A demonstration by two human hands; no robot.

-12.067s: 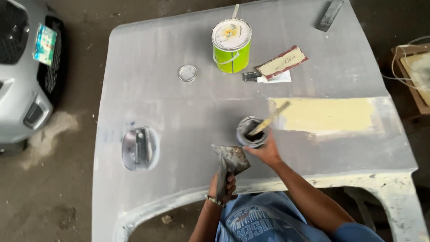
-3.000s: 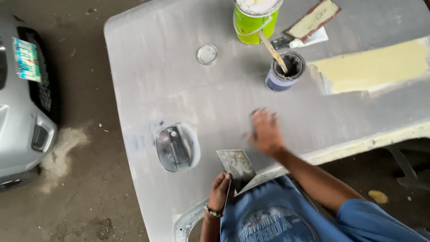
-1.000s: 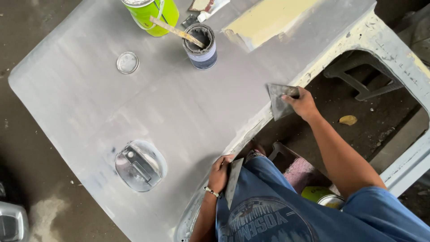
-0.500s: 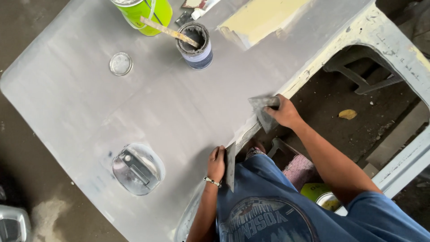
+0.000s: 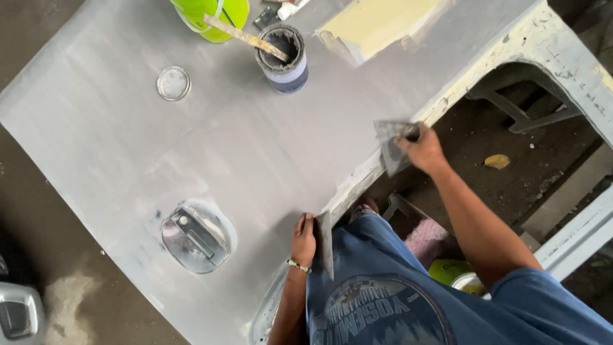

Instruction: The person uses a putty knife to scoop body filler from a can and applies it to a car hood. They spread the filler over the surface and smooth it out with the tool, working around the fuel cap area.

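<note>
Blue printed T-shirt — bracelet (image 5: 297,265) (beaded).

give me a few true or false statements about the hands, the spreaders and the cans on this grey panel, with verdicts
1. The right hand holds a flat spreader at the edge of the grey panel. True.
2. The left hand is empty. False: it holds a second flat blade at the panel's near edge.
3. A stick rests across the small dark can. True.
4. The round lid sits on top of the green can. False: it lies flat on the panel, apart from both cans.
5. The pale yellow patch lies under the left hand. False: it is at the far side of the panel, beyond the dark can.
</note>
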